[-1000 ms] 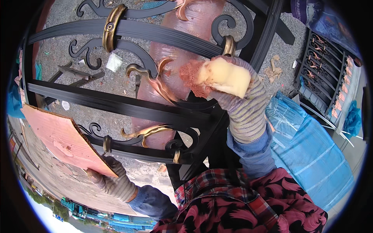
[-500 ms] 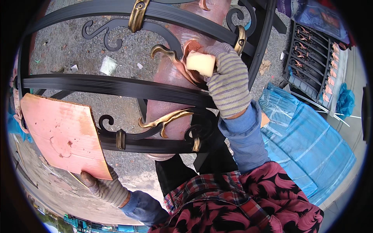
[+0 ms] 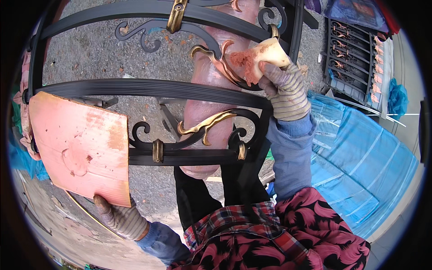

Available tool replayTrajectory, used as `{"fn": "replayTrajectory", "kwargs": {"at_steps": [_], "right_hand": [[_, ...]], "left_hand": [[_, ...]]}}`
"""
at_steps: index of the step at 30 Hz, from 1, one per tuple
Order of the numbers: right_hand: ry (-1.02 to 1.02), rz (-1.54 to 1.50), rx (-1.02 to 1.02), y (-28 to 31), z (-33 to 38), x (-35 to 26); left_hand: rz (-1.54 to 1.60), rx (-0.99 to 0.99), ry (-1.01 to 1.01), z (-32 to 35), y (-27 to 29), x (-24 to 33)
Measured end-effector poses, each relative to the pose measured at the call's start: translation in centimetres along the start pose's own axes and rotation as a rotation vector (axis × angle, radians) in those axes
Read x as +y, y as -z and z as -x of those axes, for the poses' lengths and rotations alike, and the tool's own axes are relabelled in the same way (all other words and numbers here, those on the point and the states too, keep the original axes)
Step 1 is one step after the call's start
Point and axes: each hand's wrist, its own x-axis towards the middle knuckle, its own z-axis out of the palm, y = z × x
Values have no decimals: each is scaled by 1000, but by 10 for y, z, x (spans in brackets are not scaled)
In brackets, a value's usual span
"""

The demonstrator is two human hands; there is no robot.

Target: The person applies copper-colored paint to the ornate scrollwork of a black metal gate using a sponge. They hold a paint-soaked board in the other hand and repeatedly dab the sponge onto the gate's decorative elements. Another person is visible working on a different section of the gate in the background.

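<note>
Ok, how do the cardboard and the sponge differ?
The cardboard is a broad, flat sheet; the sponge is a small, thick block. The cardboard is mostly pink with small dark marks; the sponge is pale cream with reddish brown at one end. The left hand holds the cardboard at its lower edge; the right hand holds the sponge. Both hands wear striped gloves.

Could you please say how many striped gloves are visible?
2: one grey striped knit glove on the left hand, a second glove on the right hand; I see no others.
</note>
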Motion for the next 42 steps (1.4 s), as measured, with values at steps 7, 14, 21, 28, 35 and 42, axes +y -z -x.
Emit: {"fn": "replayTrajectory", "kwargs": {"at_steps": [7,14,21,28,35,42], "right_hand": [[10,-120,-76,6,-5,6],[265,-81,-181,-13,27,-12],[83,-129,-465,-41,98,-8],[-295,-413,-641,-71,146,19],[-235,-317,-613,-4,210,20],[-89,-451,-375,81,273,9]], "left_hand": [[-103,43,1,2,10,2],[-213,103,-118,7,7,-4],[-245,-30,-253,48,33,26],[-79,105,-419,128,85,42],[-242,93,-416,190,134,34],[-349,-167,-247,222,94,29]]}}
